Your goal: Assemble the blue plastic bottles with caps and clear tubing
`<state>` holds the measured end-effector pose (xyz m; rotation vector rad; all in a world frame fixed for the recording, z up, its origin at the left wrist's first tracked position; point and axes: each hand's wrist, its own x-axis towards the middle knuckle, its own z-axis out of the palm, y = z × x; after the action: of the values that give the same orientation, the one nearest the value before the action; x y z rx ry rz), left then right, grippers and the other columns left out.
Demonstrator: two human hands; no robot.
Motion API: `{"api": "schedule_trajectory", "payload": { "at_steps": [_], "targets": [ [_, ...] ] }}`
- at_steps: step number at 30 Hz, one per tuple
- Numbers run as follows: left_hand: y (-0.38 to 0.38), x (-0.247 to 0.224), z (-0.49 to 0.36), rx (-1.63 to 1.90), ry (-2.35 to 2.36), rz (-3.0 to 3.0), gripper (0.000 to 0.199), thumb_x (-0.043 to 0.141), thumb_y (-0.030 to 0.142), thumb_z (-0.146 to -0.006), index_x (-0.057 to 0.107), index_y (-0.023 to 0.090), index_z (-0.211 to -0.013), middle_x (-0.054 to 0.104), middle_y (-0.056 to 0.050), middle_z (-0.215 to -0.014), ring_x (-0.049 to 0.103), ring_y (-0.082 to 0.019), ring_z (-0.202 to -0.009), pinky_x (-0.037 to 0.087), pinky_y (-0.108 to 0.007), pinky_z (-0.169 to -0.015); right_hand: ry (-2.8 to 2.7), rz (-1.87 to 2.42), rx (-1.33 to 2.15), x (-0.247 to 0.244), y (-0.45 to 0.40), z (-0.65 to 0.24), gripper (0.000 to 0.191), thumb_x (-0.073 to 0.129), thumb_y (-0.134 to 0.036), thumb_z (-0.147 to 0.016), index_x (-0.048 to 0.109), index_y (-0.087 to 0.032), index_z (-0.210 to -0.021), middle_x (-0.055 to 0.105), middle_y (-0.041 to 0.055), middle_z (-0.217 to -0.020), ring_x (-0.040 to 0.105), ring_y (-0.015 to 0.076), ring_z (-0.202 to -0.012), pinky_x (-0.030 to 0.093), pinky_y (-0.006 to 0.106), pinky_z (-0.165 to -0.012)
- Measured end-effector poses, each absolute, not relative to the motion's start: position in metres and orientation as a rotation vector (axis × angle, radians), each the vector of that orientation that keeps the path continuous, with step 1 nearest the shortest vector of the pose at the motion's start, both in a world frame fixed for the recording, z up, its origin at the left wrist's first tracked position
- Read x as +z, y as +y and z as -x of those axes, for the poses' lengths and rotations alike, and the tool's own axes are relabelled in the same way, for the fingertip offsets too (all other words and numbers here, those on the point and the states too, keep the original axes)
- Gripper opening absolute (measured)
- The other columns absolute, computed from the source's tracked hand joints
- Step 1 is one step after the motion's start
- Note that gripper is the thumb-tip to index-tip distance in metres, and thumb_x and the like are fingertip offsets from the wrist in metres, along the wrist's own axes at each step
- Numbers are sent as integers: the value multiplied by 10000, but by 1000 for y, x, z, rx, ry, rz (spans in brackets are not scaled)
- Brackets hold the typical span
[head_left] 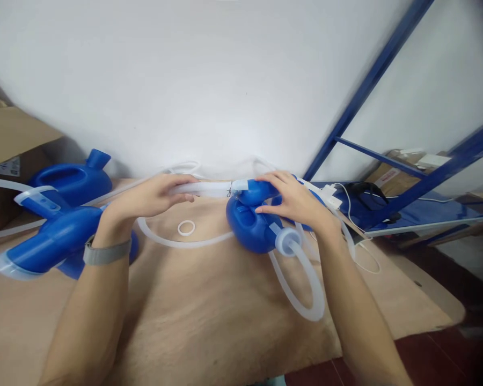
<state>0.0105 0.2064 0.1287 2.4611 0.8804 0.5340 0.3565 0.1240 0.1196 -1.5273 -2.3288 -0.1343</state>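
My left hand point(173, 188) is wrapped around a thick translucent white hose point(213, 190) and holds it level above the table. At the hose's right end, a clear fitting with thin wire-like loops point(230, 188) meets a blue plastic spout piece point(257, 192). My right hand point(290, 198) grips that piece between thumb and fingers. Just below it lies a blue handled urinal bottle point(247, 230), partly covered by the piece. From the bottle's white cap point(287, 241) a translucent tube point(316, 295) curls round. A white ring point(186, 228) rests between my hands on the tabletop.
More blue handled bottles point(70, 179) and a blue spout head with clear rim point(52, 241) stand left, beside a cardboard box point(16, 134). A blue metal rack point(366, 86), white plugs with cables point(332, 198) and a wrapped parcel point(394, 174) are on the right. The wooden table point(225, 311) ends near me.
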Motion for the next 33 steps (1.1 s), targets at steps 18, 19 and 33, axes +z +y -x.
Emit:
{"api": "schedule_trajectory", "payload": {
  "at_steps": [18, 19, 33],
  "targets": [
    [191, 118, -40, 1016, 895, -2807, 274, 515, 349, -1002, 725, 218, -1118, 685, -116, -1273, 624, -307, -1162, 516, -467, -1020, -2191, 1867, 166, 133, 83, -382, 659, 845, -595, -732, 726, -320, -1320, 781, 44, -1234, 737, 376, -1097, 598, 491, -900],
    [181, 120, -47, 1098, 956, -2875, 228, 512, 291, -983, 719, 218, -1043, 685, -126, -1209, 619, -310, -1115, 518, -470, -980, -2184, 1889, 176, 136, 79, -383, 681, 843, -617, -724, 718, -316, -1322, 780, 47, -1235, 738, 378, -1090, 601, 488, -886],
    [123, 85, -124, 746, 747, -2399, 232, 512, 254, -1030, 663, 213, -1200, 771, -92, -1112, 737, -264, -979, 553, -349, -827, -2191, 1855, 216, 140, 57, -377, 638, 854, -595, -711, 737, -310, -1269, 803, 54, -1139, 762, 372, -986, 632, 494, -820]
  ]
}}
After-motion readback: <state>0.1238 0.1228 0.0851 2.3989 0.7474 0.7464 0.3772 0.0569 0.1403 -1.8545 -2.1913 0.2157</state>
